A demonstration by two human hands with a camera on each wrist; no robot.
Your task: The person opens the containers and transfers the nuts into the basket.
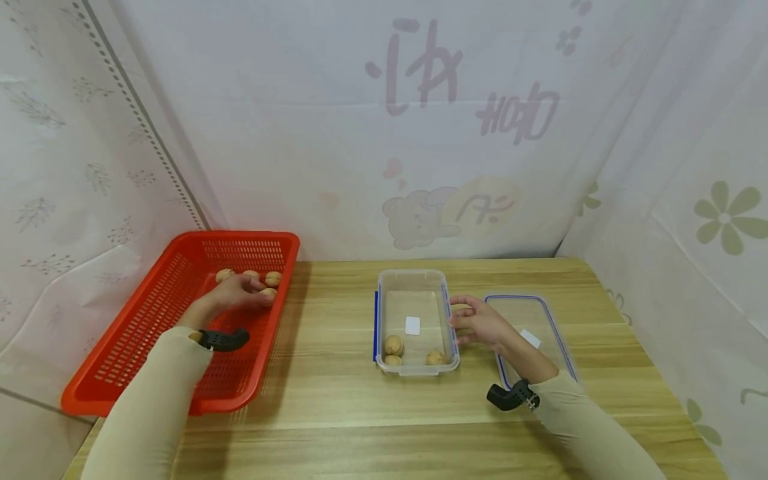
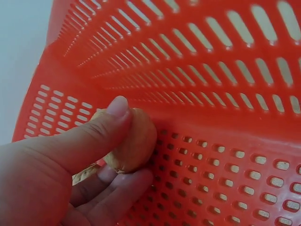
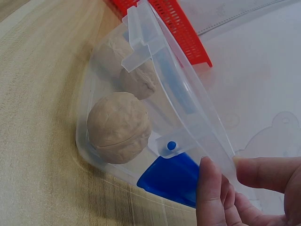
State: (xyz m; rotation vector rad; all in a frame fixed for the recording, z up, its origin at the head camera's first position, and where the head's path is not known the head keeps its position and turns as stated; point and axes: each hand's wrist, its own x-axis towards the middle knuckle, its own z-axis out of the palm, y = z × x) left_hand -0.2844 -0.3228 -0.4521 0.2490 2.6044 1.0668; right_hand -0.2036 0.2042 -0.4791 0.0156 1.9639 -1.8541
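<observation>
My left hand (image 1: 237, 293) is inside the red basket (image 1: 264, 353), near its right wall. Between its thumb and fingers it pinches a walnut (image 2: 136, 143). More walnuts (image 1: 225, 275) lie around that hand at the basket's far end, partly covered by it. A clear plastic box (image 1: 414, 280) with blue side latches stands mid-table, without its lid. Three walnuts sit at its near end, one walnut (image 3: 119, 127) showing large in the right wrist view. My right hand (image 1: 480, 323) holds the box by its right side, thumb and fingers at the rim.
The clear lid (image 1: 516, 310) with a blue seal lies right of the box, partly under my right forearm. A white label (image 1: 412, 325) shows in the box. Patterned white cloth (image 1: 336, 167) hangs behind the wooden table (image 1: 336, 400) and at both sides.
</observation>
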